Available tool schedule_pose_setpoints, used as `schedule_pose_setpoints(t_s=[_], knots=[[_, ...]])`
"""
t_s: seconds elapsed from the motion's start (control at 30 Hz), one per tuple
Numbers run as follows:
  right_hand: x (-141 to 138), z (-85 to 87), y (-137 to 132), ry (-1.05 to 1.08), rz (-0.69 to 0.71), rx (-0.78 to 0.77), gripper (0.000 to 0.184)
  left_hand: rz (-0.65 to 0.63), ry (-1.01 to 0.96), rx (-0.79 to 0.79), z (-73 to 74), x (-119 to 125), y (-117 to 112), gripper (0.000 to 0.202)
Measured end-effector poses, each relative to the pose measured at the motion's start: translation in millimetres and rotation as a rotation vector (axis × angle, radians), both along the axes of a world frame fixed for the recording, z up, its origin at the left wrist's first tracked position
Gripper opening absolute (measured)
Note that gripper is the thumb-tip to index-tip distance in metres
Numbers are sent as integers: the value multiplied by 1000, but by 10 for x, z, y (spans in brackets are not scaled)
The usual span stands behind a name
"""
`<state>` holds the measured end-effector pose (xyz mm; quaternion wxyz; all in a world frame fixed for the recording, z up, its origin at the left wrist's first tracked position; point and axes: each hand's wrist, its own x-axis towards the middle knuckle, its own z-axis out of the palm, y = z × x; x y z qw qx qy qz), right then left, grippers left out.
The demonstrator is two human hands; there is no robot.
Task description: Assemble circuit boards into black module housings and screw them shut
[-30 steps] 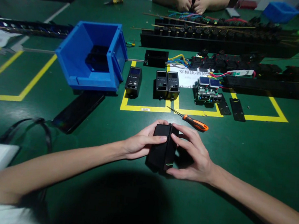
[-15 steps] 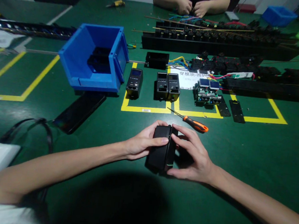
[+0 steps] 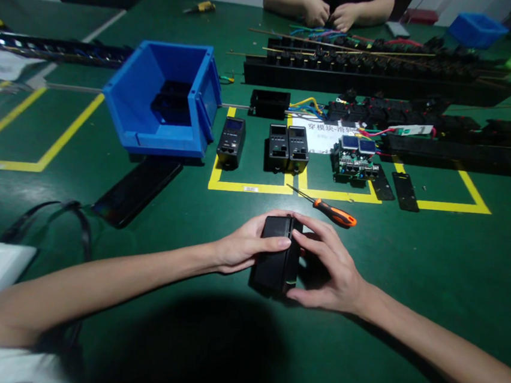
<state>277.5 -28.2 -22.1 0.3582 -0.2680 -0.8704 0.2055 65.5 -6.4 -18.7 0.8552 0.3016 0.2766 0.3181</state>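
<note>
Both hands hold a black plastic module housing (image 3: pixel 270 267) just above or on the green table, its front face hidden from me. My left hand (image 3: pixel 250 242) wraps it from the left, thumb lying across the top face. On the other side, my right hand (image 3: pixel 327 264) grips the housing's right edge with fingertips above and thumb at the near corner. A seam runs along the housing near that edge. Beyond the hands lies a screwdriver (image 3: pixel 333 212) with an orange and black handle. Two open-fronted black housings (image 3: pixel 287 149) and a module with a screen (image 3: pixel 230 143) stand farther back.
A blue bin (image 3: pixel 161 143) with black parts stands at left, a black phone (image 3: pixel 135 195) before it. Green circuit boards (image 3: pixel 355 159) and flat black covers (image 3: pixel 404 191) sit at right. Long black rails (image 3: pixel 374 82) cross the back, where a co-worker's hands (image 3: pixel 331 13) rest.
The gap along the housing's seam looks narrower, its right part now closer against the body. Both hands keep nearly the same place; the whole view has shifted very slightly.
</note>
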Motion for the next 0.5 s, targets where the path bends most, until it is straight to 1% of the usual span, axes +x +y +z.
schedule_pose_setpoints(t_s=[0.23,0.5], knots=[[0,-6,-1,11,-14,18,89,5,22,33,-35,-2,1,49],[2,-12,-8,6,-14,13,89,10,66,41,-4,-2,-10,50]])
